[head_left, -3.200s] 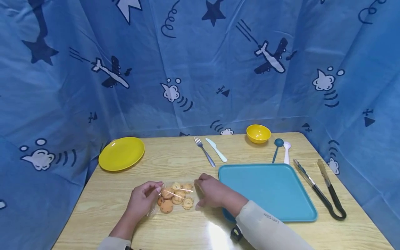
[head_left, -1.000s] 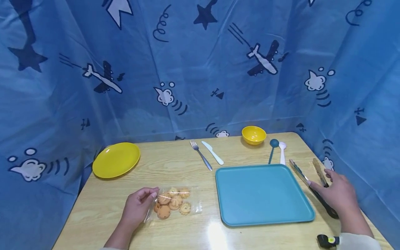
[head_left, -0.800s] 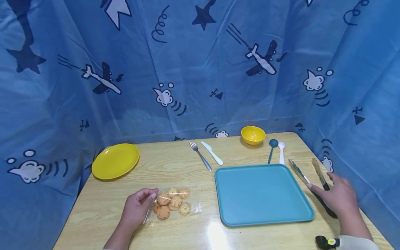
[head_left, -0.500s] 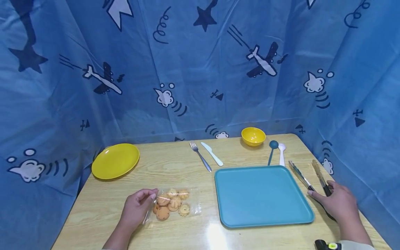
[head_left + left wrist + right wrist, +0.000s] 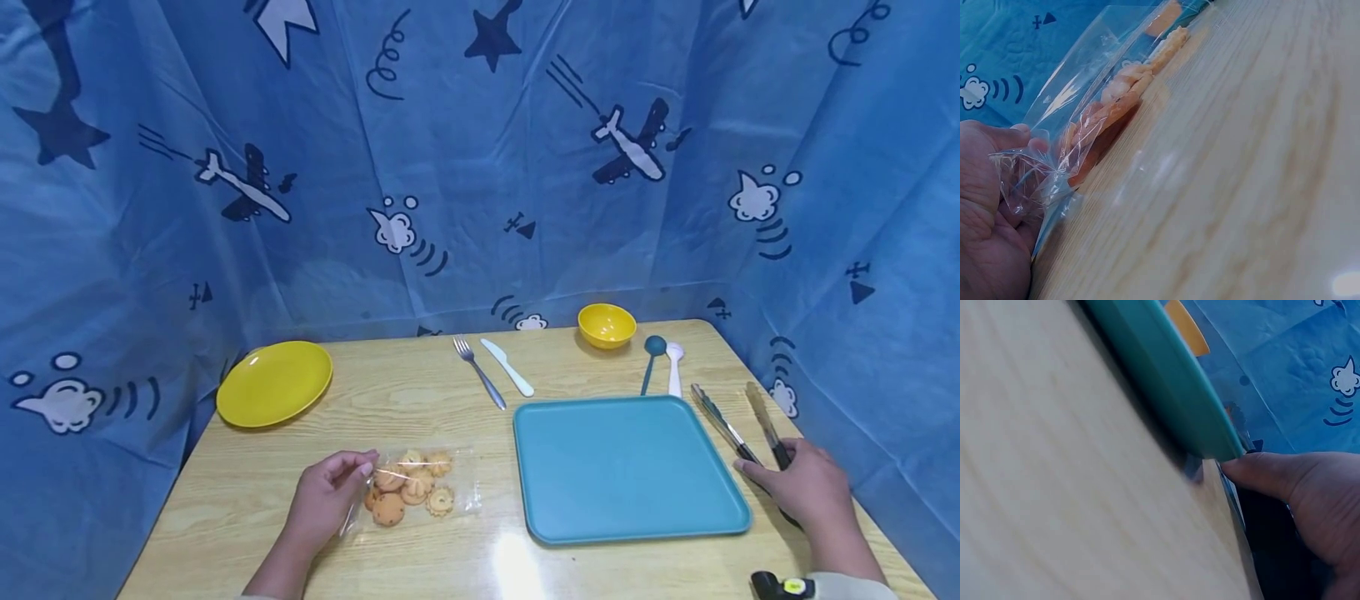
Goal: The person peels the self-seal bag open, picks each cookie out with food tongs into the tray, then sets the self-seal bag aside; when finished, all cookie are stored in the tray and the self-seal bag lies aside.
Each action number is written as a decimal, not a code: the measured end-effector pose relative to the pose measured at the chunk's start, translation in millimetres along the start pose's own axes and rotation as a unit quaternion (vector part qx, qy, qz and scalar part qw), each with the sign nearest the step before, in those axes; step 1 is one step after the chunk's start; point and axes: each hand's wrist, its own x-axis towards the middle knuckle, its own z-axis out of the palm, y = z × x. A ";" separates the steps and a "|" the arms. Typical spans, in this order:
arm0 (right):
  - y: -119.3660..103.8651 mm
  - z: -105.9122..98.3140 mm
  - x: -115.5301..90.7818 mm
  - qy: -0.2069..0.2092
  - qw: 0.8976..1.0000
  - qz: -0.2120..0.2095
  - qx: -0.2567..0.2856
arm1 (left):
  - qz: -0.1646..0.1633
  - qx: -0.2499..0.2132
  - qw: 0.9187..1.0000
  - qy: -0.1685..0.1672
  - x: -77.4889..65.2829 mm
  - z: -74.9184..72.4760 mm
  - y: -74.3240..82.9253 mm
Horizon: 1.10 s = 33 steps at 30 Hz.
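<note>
My left hand (image 5: 322, 498) pinches the left end of a clear plastic bag of cookies (image 5: 416, 487) lying on the table. Close up in the left wrist view, thumb and fingers hold the crumpled end of the bag (image 5: 1054, 175). On the right, my right hand (image 5: 813, 483) is over the black handles of metal tongs (image 5: 723, 425), thumb against the left arm and fingers around the right one. The tongs lie spread, tips pointing away. The right wrist view shows the thumb (image 5: 1266, 472) near the tray's edge; the other fingertips are hidden there.
A teal tray (image 5: 630, 467) lies between the bag and the tongs. Behind are a fork (image 5: 480, 372), a light knife (image 5: 508, 368), a yellow bowl (image 5: 607, 327), a dark spoon (image 5: 654, 354) and a white spoon (image 5: 675, 367). A yellow plate (image 5: 274, 383) stands back left.
My right hand has left the bag's right side, crossed to the tongs and lowered onto their handles. The left hand keeps its pinch on the bag.
</note>
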 end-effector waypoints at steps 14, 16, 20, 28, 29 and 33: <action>-23.2 4.6 -13.2 0.074 0.990 -0.099 0.076 | -0.004 0.030 1.000 -0.004 -1.9 -1.6 -2.5; -35.4 3.4 -16.7 0.059 0.986 -0.131 0.084 | 0.000 0.028 1.000 -0.006 -0.4 -1.1 -2.9; -68.1 2.5 -26.2 0.008 0.978 -0.190 0.083 | 0.006 0.013 1.000 -0.007 0.7 -1.2 -2.4; -140.8 15.6 -49.2 -0.046 0.941 -0.336 0.020 | -0.002 0.024 1.000 -0.009 -0.3 -1.9 -0.4; -149.2 18.5 -51.6 -0.051 0.933 -0.357 0.014 | -0.002 0.025 1.000 -0.010 -0.1 -2.1 -0.4; -180.1 30.8 -62.8 -0.084 0.896 -0.436 -0.013 | 0.002 0.017 1.000 -0.013 0.9 -3.6 -1.3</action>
